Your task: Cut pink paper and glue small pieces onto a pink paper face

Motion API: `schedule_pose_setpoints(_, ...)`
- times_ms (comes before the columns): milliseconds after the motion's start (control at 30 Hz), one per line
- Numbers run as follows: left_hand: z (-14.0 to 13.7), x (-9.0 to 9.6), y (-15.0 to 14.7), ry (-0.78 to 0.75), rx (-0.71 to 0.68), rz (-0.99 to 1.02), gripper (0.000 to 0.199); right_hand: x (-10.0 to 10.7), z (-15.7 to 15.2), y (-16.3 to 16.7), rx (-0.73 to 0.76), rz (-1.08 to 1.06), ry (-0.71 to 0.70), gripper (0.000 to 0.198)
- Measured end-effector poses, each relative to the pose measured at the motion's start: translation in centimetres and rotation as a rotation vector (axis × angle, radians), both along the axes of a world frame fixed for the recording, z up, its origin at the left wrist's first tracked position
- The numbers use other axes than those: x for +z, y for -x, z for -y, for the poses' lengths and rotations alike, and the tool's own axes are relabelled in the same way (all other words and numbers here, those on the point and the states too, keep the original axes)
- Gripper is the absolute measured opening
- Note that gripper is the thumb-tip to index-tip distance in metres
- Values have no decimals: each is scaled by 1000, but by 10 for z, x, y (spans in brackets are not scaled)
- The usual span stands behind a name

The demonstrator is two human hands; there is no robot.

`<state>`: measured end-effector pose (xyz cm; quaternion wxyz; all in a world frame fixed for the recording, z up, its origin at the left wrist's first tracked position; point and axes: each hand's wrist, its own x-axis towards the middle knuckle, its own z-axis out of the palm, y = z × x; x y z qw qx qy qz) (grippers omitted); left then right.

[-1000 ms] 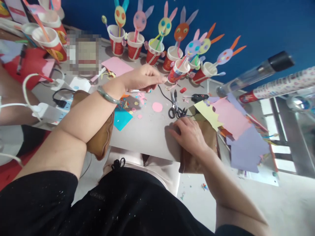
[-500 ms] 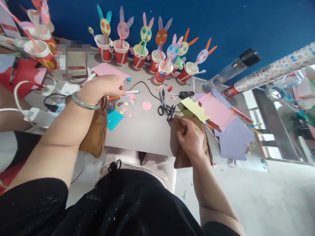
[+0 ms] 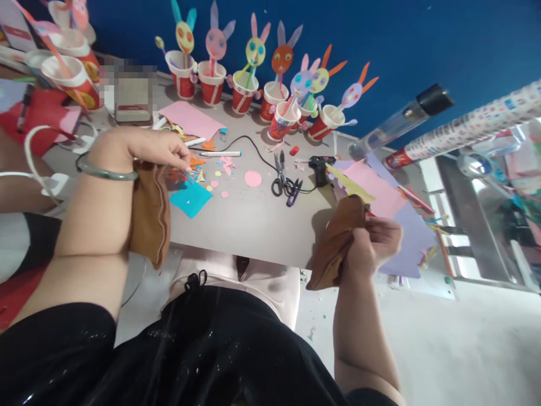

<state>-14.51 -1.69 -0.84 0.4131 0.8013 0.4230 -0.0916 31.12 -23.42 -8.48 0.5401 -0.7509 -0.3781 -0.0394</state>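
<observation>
My left hand hangs with loosely bent fingers apart over orange and yellow paper scraps, holding nothing visible. A white marker lies just beyond its fingertips. Beneath its forearm a brown leather-like piece with a wavy stitched edge hangs over the table's front edge. My right hand has its fingers curled round the edge of a similar brown leather-like piece, tilted up off the table. Blue paper and a pink paper circle lie between the hands.
Scissors, a purple-handled cutter and a black glue gun with its cord lie mid-table. Paper cups with rabbit faces line the back wall. Purple paper sheets and a clear tube are right; a phone sits left.
My left hand has let go of the marker and drawn back left. My right hand has moved right, lifting the brown piece. The yellow paper has shifted right, uncovering more of the glue gun.
</observation>
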Motion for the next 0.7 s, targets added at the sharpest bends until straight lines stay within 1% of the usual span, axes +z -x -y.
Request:
schedule_pose_setpoints(33, 0, 4, 8, 28, 35, -49, 83, -3, -2, 5, 45, 21, -1, 25)
schedule_pose_setpoints(100, 2, 12, 24, 35, 107, -129, 87, -10, -6, 12, 154, 55, -13, 22)
schedule_pose_setpoints(200, 7, 23, 37, -37, 203, -174, 87, -15, -10, 18, 292, 101, 10, 17)
schedule_pose_setpoints(267, 10, 27, 38, -92, 233, -195, 75, -15, -12, 20, 385, 187, 79, 13)
schedule_pose_setpoints(300, 11, 28, 36, -120, 241, -207, 64, -14, -12, 21, 434, 255, 113, 12)
schedule_pose_setpoints(367, 10, 30, 27, -183, 272, -285, 36, -12, -14, 24, 530, 409, 187, 11)
schedule_pose_setpoints(400, 9, 30, 21, -211, 270, -331, 25, -12, -16, 26, 572, 487, 226, 12)
schedule_pose_setpoints(433, 6, 29, 14, -229, 254, -366, 21, -12, -18, 28, 606, 562, 265, 13)
schedule_pose_setpoints(467, 3, 28, 7, -217, 243, -409, 22, -12, -20, 30, 633, 634, 302, 14)
schedule_pose_setpoints(567, -9, 20, -17, -324, 215, -454, 26, -15, -26, 39, 667, 837, 398, 15)
schedule_pose_setpoints(600, -13, 16, -25, -378, 235, -459, 30, -16, -27, 41, 665, 891, 421, 16)
schedule_pose_setpoints(633, -18, 12, -34, -502, 258, -411, 36, -17, -28, 44, 659, 932, 441, 16)
schedule_pose_setpoints(667, -23, 8, -41, -575, 269, -367, 41, -18, -29, 46, 649, 961, 455, 16)
schedule_pose_setpoints(700, -28, 2, -48, -589, 294, -374, 43, -19, -29, 47, 640, 979, 461, 16)
